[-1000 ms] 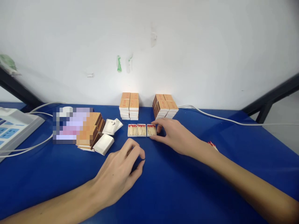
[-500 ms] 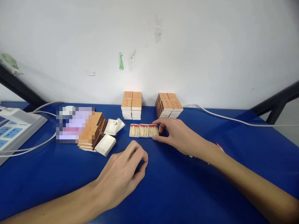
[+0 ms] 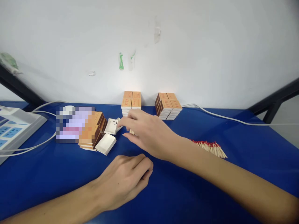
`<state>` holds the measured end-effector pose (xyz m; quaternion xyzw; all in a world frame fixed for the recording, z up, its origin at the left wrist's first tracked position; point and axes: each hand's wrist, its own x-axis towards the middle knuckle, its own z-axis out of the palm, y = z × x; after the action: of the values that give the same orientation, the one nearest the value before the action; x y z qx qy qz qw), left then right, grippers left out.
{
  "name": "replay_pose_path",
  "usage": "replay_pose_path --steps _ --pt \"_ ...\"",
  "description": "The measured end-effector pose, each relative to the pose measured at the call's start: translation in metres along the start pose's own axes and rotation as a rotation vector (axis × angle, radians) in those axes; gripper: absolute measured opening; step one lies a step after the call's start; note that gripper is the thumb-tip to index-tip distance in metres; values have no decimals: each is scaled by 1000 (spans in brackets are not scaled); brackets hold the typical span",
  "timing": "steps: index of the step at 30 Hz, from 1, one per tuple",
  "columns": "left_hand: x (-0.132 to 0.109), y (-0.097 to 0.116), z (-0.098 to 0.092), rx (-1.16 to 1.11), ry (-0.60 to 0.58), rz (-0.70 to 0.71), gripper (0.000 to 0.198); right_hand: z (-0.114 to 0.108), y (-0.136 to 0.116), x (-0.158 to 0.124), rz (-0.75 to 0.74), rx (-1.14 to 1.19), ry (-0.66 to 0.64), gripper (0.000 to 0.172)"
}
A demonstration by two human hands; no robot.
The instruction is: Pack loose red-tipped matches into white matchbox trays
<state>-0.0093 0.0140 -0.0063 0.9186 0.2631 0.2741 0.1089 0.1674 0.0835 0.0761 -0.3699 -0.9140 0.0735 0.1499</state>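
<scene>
Work area, blue tabletop [image 3: 177,196], power strip [image 3: 22,126], marked white wall [image 3: 198,56]

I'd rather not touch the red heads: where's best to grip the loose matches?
Probably the pale stems of the loose matches, pinched from the near right: the red heads point toward the wall, and the right forearm hides part of the pile's left.

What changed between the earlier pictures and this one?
The right hand left the rightmost filled match tray and moved left, open, over the row, now mostly hiding the filled trays. The left hand drew slightly nearer the wearer. More loose matches show past the right forearm. Both matchbox stacks and the white trays stayed put.
</scene>
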Motion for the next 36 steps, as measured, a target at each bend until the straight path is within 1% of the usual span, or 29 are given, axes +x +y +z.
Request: replay_pose_path --steps 4,9,12,17,23,26,30,33,36 --pt "0 0 0 9 3 16 11 15 -8 22 -79 -69 -15 33" --pt "0 -1 0 17 -10 15 11 34 -9 31 -127 -129 20 33" --pt "0 -1 -1 20 -21 13 10 39 -8 34 -142 -141 37 34" --pt "0 0 -2 19 -38 12 12 36 -7 37 -132 -132 40 31" --pt "1 0 -2 13 -41 6 11 23 -5 35 -105 -104 27 31" --pt "1 1 -2 17 -39 7 11 16 -5 31 -65 -84 21 32" --pt "1 2 -2 24 -38 4 11 13 -5 20 -34 -25 -22 33" --pt "0 1 -2 33 -42 11 10 17 -4 14 -16 13 -43 27" --pt "1 0 -3 45 -46 19 11 26 -2 15 -19 41 -37 15"
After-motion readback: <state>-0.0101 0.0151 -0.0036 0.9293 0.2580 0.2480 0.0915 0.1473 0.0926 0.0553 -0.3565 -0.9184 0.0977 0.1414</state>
